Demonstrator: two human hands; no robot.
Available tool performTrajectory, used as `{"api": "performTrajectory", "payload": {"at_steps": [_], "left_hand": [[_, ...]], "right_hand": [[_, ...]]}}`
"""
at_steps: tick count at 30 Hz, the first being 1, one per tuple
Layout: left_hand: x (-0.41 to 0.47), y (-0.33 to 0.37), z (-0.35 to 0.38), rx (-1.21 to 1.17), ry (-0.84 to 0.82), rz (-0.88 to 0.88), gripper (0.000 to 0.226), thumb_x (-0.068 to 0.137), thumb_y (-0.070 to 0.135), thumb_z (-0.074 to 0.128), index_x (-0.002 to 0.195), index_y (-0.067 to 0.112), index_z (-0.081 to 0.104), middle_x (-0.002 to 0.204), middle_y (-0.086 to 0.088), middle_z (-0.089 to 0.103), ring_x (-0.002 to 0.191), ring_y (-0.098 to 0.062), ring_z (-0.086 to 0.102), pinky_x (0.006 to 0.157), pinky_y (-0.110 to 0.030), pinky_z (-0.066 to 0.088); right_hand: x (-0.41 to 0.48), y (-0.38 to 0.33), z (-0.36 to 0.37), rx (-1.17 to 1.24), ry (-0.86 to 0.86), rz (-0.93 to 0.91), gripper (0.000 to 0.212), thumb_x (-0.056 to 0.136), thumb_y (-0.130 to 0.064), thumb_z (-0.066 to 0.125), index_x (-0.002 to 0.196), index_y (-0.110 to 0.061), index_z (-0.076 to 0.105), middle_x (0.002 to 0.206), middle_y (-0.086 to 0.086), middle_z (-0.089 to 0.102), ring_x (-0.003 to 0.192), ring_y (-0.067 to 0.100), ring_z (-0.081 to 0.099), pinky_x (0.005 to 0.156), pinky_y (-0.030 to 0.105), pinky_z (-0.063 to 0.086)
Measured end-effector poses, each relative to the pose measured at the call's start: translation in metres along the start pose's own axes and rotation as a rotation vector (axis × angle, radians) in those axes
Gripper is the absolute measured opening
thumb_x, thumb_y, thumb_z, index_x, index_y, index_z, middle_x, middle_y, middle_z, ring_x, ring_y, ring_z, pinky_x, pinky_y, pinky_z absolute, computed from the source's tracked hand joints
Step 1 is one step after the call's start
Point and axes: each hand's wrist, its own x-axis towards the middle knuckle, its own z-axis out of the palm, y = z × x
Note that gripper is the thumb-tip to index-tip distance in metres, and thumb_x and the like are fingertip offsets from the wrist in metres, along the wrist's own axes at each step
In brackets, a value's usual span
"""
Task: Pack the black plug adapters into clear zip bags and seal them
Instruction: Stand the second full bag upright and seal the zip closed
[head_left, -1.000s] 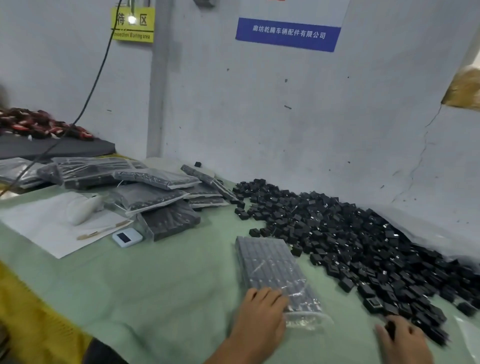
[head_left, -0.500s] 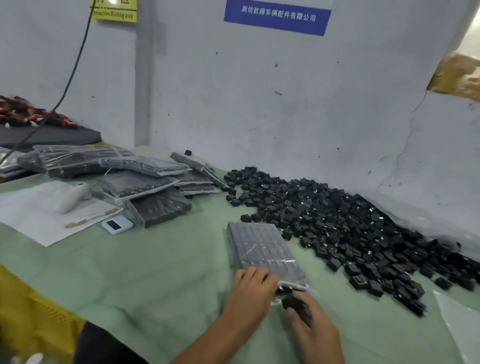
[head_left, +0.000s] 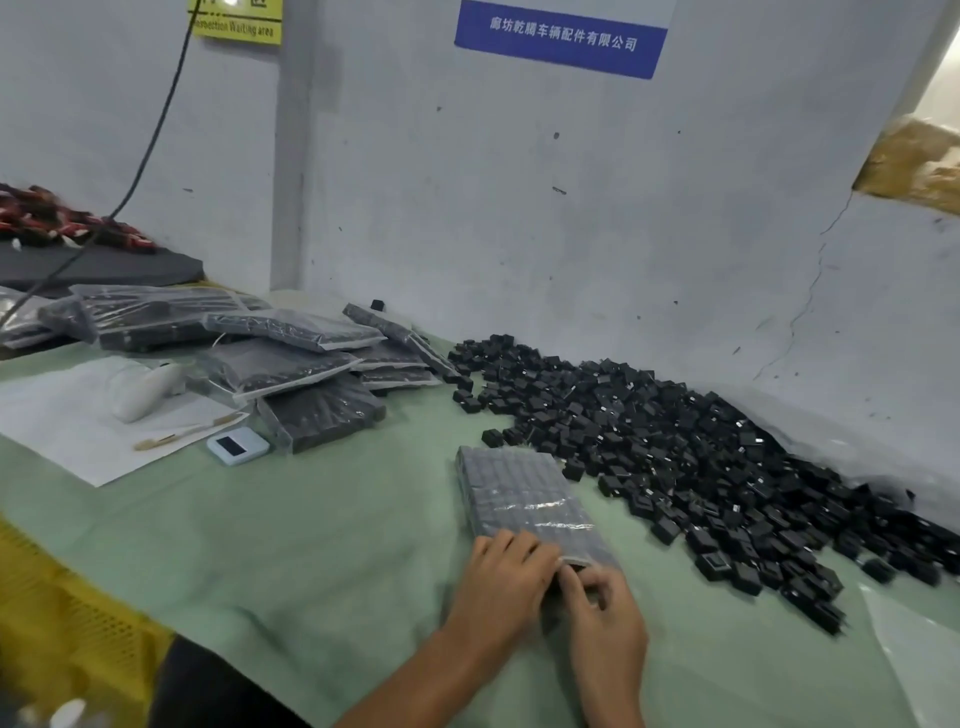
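Head view puts the clear zip bag (head_left: 524, 499) at 6 o'clock on the worktop (head_left: 285, 545), lying flat with its mouth toward me, packed with tidy rows of black plug adapters (head_left: 498, 467). My left hand (head_left: 504, 577) curls over the near end and grips it. My right hand (head_left: 602, 613) pinches the open lip just beside it; whether an adapter sits between those fingers too, I cannot tell. I judge the filled bag fairly heavy and block-stiff where packed, but the film looks thin and slick, so I would hold it by the body and keep fingertips for the zip strip. The loose pile (head_left: 701, 467) is heaped from 12 to 3 o'clock: small, hard pieces, easy to pinch singly. Filled bags (head_left: 291, 364) are stacked at 10 o'clock.
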Motion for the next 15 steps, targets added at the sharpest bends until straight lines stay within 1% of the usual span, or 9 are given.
{"api": "performTrajectory", "payload": {"at_steps": [2, 4, 6, 7, 9, 10, 11, 13, 15], "left_hand": [[-0.002, 0.000, 0.000, 0.003, -0.009, 0.007, 0.013, 0.094, 0.034, 0.052, 0.096, 0.031, 0.065, 0.092, 0.011, 0.060, 0.082, -0.016, 0.057, 0.072, -0.029, 0.037], [-0.002, 0.000, 0.000, 0.002, -0.011, 0.014, 0.013, 0.093, 0.033, 0.053, 0.096, 0.030, 0.066, 0.093, 0.011, 0.061, 0.083, -0.016, 0.058, 0.072, -0.030, 0.041], [0.000, 0.000, -0.001, 0.000, -0.003, 0.012, 0.013, 0.093, 0.031, 0.054, 0.097, 0.030, 0.067, 0.094, 0.011, 0.062, 0.083, -0.016, 0.059, 0.071, -0.031, 0.045], [0.000, 0.001, -0.003, 0.001, -0.002, 0.010, 0.013, 0.093, 0.031, 0.055, 0.097, 0.030, 0.068, 0.093, 0.011, 0.063, 0.083, -0.016, 0.059, 0.071, -0.032, 0.047], [0.000, 0.003, -0.004, 0.005, -0.010, 0.009, 0.013, 0.093, 0.032, 0.057, 0.094, 0.029, 0.070, 0.091, 0.011, 0.063, 0.082, -0.016, 0.061, 0.069, -0.032, 0.050], [-0.002, 0.004, -0.005, -0.004, -0.023, 0.010, 0.015, 0.094, 0.032, 0.056, 0.094, 0.029, 0.070, 0.090, 0.011, 0.063, 0.082, -0.017, 0.062, 0.070, -0.032, 0.050], [-0.003, 0.004, -0.005, -0.021, -0.032, 0.012, 0.017, 0.096, 0.033, 0.053, 0.095, 0.029, 0.069, 0.091, 0.010, 0.063, 0.084, -0.017, 0.062, 0.072, -0.033, 0.049], [-0.002, 0.004, -0.006, -0.075, -0.028, 0.002, 0.021, 0.101, 0.033, 0.047, 0.097, 0.029, 0.068, 0.097, 0.009, 0.063, 0.090, -0.017, 0.061, 0.080, -0.034, 0.047], [0.002, 0.003, -0.007, -0.118, -0.036, -0.014, 0.023, 0.103, 0.033, 0.047, 0.098, 0.028, 0.068, 0.105, 0.009, 0.065, 0.099, -0.016, 0.062, 0.092, -0.037, 0.046]], "right_hand": [[-0.004, 0.002, -0.002, -0.190, -0.079, -0.209, 0.017, 0.079, -0.007, 0.080, 0.079, -0.021, 0.070, 0.087, -0.009, 0.071, 0.092, 0.021, 0.063, 0.088, 0.039, 0.049], [-0.007, 0.005, -0.002, -0.374, -0.089, -0.430, 0.020, 0.079, -0.002, 0.078, 0.092, -0.016, 0.072, 0.101, -0.001, 0.070, 0.102, 0.028, 0.061, 0.093, 0.037, 0.043], [-0.007, 0.006, -0.002, -0.526, -0.144, -0.525, 0.025, 0.085, -0.011, 0.073, 0.110, -0.013, 0.069, 0.116, 0.007, 0.066, 0.114, 0.033, 0.058, 0.099, 0.035, 0.038], [-0.006, 0.005, -0.002, -0.638, -0.229, -0.508, 0.034, 0.092, -0.021, 0.066, 0.125, -0.013, 0.062, 0.131, 0.011, 0.059, 0.127, 0.034, 0.050, 0.106, 0.037, 0.035], [-0.003, 0.007, -0.002, -0.917, -0.398, -0.434, 0.058, 0.101, -0.039, 0.042, 0.153, -0.019, 0.030, 0.160, 0.015, 0.023, 0.150, 0.030, 0.018, 0.121, 0.038, 0.014], [-0.004, 0.009, -0.001, -0.984, -0.455, -0.408, 0.061, 0.102, -0.041, 0.033, 0.157, -0.022, 0.016, 0.165, 0.012, 0.008, 0.152, 0.028, 0.005, 0.123, 0.038, 0.005], [-0.005, 0.009, -0.002, -1.002, -0.482, -0.399, 0.061, 0.102, -0.041, 0.030, 0.158, -0.022, 0.013, 0.165, 0.010, 0.004, 0.153, 0.028, 0.003, 0.123, 0.038, 0.002], [-0.006, 0.008, -0.003, -0.864, -0.448, -0.472, 0.056, 0.101, -0.033, 0.034, 0.152, -0.011, 0.032, 0.160, 0.014, 0.025, 0.149, 0.031, 0.021, 0.122, 0.041, 0.011], [0.001, 0.013, -0.005, -0.736, -0.396, -0.552, 0.041, 0.100, -0.018, 0.046, 0.135, -0.001, 0.056, 0.147, 0.020, 0.047, 0.140, 0.036, 0.041, 0.117, 0.043, 0.022]]}}
